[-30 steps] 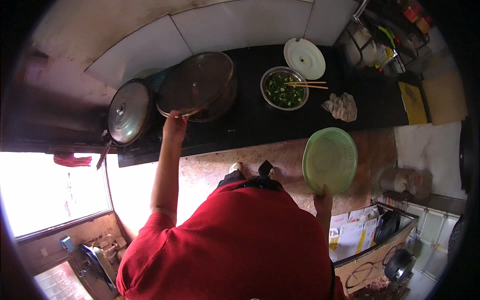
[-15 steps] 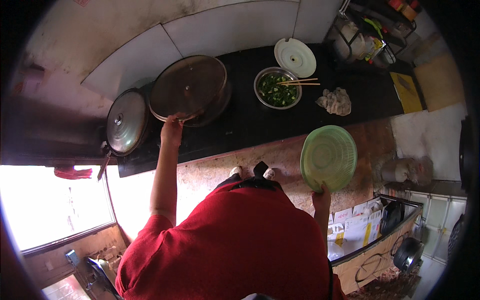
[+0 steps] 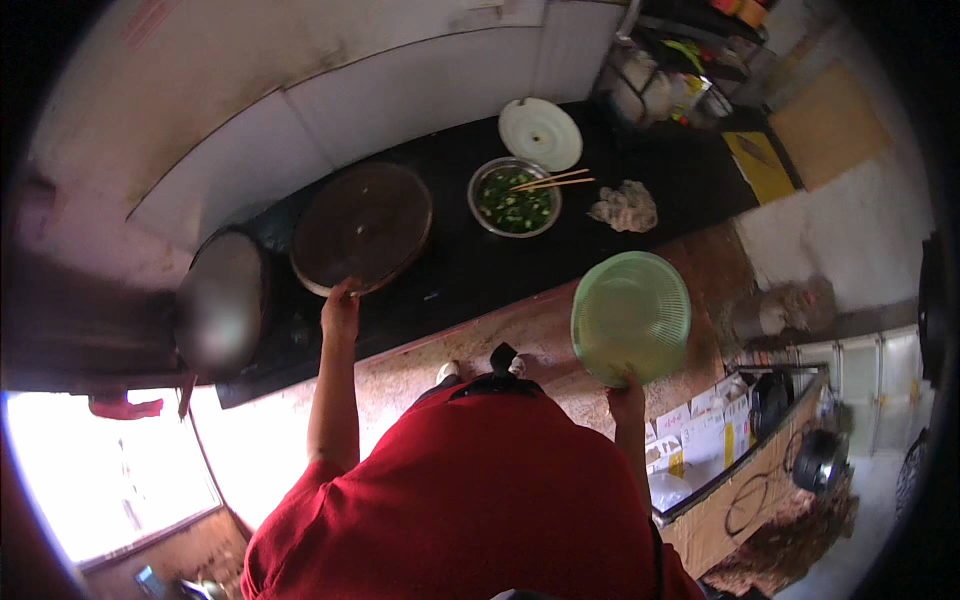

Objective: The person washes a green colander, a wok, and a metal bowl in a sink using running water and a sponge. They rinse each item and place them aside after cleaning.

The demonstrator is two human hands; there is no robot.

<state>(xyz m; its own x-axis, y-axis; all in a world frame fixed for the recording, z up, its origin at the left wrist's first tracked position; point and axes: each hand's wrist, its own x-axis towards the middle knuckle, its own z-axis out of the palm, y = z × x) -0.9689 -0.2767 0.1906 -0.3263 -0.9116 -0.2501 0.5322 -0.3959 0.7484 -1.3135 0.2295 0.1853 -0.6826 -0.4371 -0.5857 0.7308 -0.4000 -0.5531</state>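
My left hand (image 3: 341,314) pinched the lid (image 3: 362,222) by its rim, left of the bowl (image 3: 474,213) on the desk (image 3: 480,272); my right hand (image 3: 626,400) pinched the basket (image 3: 632,315) by its edge, nearer me than the bowl.

Across the upper frame, a black counter (image 3: 450,270) bears a lidded pan (image 3: 362,220) at left, a metal bowl (image 3: 480,219) and white lid (image 3: 545,130) at centre, a crumpled bundle (image 3: 628,207) at right.

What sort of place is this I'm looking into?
Most likely a kitchen. A dark counter runs along the wall, bearing a metal bowl of chopped greens with chopsticks; the left hand grips a large round lid, and the right hand holds a green plastic basket.
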